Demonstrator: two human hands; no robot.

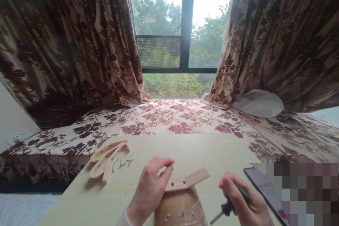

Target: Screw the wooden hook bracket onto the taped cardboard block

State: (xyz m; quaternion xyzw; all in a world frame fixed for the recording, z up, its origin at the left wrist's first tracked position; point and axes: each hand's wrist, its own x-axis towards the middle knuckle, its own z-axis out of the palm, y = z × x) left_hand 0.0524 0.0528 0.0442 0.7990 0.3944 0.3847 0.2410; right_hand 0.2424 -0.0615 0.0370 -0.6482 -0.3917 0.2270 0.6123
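My left hand (153,185) is closed in a pinch, thumb against index finger, with the small dark end of a screw (172,172) just showing at the fingertips. Below it lies a pale wooden piece (177,184), bent at an angle and with two dark holes. It rests across the end of a brown wooden block (180,207) with a rounded shape and whitish bits on top. Wrapped round the dark handle of a screwdriver (228,207) is my right hand (242,197); the metal shaft points down and left, apart from the wood.
Several curved wooden pieces (102,173) lie at the left of the pale table (148,145), beside several loose screws (122,163). A phone (265,192) is at the right edge. Behind the table is a ledge with a floral cover (180,116), under a curtained window.
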